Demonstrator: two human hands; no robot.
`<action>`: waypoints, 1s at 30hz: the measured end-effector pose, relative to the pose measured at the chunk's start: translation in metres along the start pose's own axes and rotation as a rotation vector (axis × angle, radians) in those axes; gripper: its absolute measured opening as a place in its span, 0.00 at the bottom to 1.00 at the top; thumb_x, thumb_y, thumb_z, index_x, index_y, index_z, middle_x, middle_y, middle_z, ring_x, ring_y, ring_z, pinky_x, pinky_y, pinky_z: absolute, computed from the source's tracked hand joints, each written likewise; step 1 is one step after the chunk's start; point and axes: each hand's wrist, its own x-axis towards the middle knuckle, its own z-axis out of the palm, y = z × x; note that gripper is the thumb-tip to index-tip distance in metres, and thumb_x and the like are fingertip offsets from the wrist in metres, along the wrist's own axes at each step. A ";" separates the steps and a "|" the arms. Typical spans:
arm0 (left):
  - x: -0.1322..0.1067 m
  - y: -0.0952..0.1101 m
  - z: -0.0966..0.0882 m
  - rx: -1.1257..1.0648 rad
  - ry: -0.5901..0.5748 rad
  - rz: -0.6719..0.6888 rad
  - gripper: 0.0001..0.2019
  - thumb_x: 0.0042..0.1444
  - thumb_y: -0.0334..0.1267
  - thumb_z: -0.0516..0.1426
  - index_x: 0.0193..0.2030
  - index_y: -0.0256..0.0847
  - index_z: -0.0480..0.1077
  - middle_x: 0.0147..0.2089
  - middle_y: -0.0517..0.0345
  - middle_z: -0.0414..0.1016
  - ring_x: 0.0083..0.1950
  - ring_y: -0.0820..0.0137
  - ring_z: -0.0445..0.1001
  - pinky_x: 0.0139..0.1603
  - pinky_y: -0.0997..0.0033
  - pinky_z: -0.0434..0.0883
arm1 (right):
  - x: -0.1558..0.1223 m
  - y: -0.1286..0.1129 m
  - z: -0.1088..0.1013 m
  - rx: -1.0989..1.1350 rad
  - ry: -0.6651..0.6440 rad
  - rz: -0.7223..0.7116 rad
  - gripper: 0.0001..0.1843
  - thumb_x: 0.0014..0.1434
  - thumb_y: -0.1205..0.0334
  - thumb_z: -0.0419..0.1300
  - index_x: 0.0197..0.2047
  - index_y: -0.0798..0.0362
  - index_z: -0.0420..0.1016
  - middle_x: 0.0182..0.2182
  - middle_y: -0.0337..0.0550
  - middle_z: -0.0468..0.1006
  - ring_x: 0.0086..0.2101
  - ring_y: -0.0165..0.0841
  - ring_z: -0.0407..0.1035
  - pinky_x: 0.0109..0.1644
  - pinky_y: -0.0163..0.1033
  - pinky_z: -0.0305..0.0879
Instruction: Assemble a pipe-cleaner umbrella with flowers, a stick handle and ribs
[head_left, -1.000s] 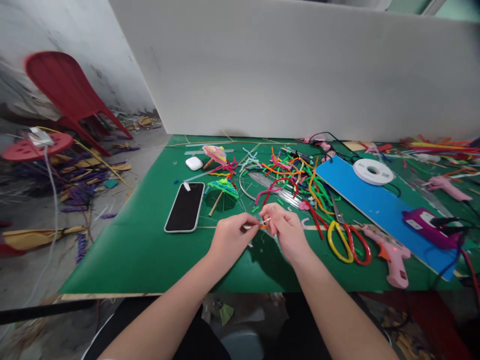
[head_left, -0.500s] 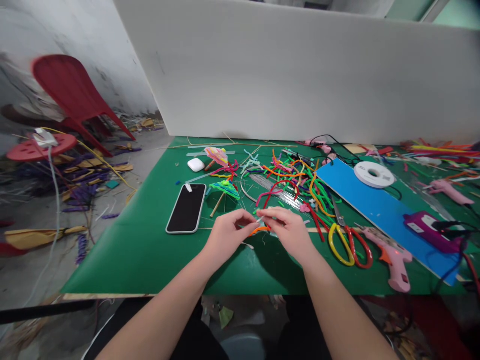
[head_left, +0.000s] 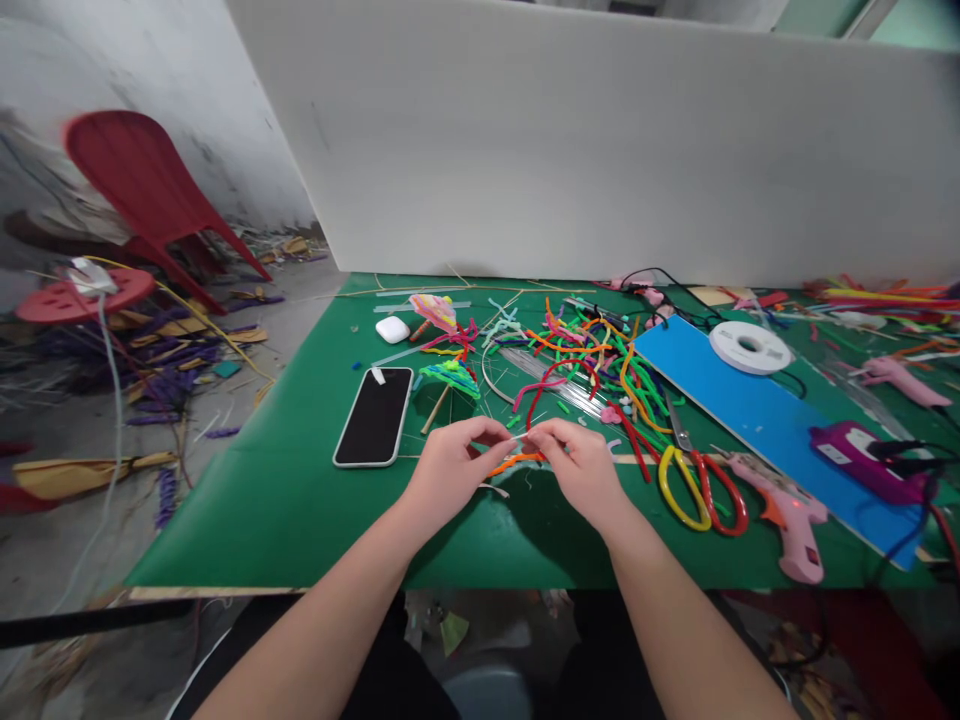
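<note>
Between the fingertips of both hands runs a thin whitish strip (head_left: 520,436), too small to name more exactly. My left hand (head_left: 459,468) pinches one end, and my right hand (head_left: 583,470) pinches the other, thumb against fingers. Just below the fingertips shows an orange pipe cleaner (head_left: 511,462), partly hidden by the right hand. A short pale strip (head_left: 495,490) lies on the table near the left hand. Behind that hand stands a small green-blue pipe-cleaner umbrella (head_left: 450,374) on a stick, with a pink-yellow one (head_left: 435,311) farther back.
A phone (head_left: 373,418) and a white earphone case (head_left: 392,329) lie at left on the green table (head_left: 285,520). Tangled pipe cleaners (head_left: 585,350) spread behind the hands. At right are scissors (head_left: 694,485), a pink glue gun (head_left: 791,515), a blue board (head_left: 772,430) and a white spool (head_left: 750,347).
My fingertips have drawn slightly apart, so more of the whitish strip shows between them. The right fingers have curled in more. The things on the table stay where they were.
</note>
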 end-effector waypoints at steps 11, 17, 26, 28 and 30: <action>0.001 -0.005 0.001 0.119 0.031 0.062 0.06 0.51 0.39 0.57 0.29 0.41 0.74 0.29 0.60 0.77 0.28 0.73 0.72 0.27 0.78 0.67 | 0.004 -0.001 -0.002 0.043 0.082 0.026 0.07 0.55 0.60 0.59 0.30 0.50 0.78 0.29 0.41 0.78 0.31 0.33 0.71 0.33 0.36 0.65; 0.002 -0.004 -0.001 0.138 0.057 0.047 0.07 0.51 0.40 0.57 0.28 0.40 0.73 0.28 0.60 0.76 0.28 0.73 0.72 0.27 0.78 0.67 | 0.004 -0.001 -0.004 0.190 -0.015 0.205 0.09 0.54 0.58 0.59 0.33 0.52 0.77 0.28 0.40 0.78 0.30 0.33 0.71 0.33 0.36 0.66; 0.001 -0.003 0.000 0.128 0.035 0.073 0.07 0.52 0.40 0.57 0.29 0.41 0.73 0.30 0.60 0.77 0.29 0.73 0.72 0.27 0.77 0.68 | 0.001 -0.005 -0.001 0.031 0.029 0.101 0.19 0.60 0.53 0.50 0.23 0.52 0.70 0.19 0.36 0.70 0.23 0.28 0.66 0.29 0.33 0.60; 0.001 -0.003 0.001 0.130 0.036 0.077 0.06 0.52 0.39 0.57 0.30 0.41 0.73 0.30 0.60 0.77 0.31 0.72 0.73 0.28 0.77 0.68 | 0.001 -0.004 -0.001 -0.016 0.032 0.091 0.21 0.61 0.53 0.49 0.20 0.52 0.69 0.17 0.36 0.67 0.22 0.28 0.64 0.29 0.33 0.59; 0.001 -0.003 0.001 0.139 0.039 0.091 0.06 0.52 0.39 0.57 0.31 0.41 0.73 0.31 0.59 0.77 0.32 0.72 0.74 0.28 0.77 0.68 | 0.001 -0.004 -0.001 -0.043 0.033 0.097 0.23 0.62 0.52 0.48 0.19 0.52 0.68 0.15 0.36 0.66 0.21 0.28 0.64 0.29 0.33 0.59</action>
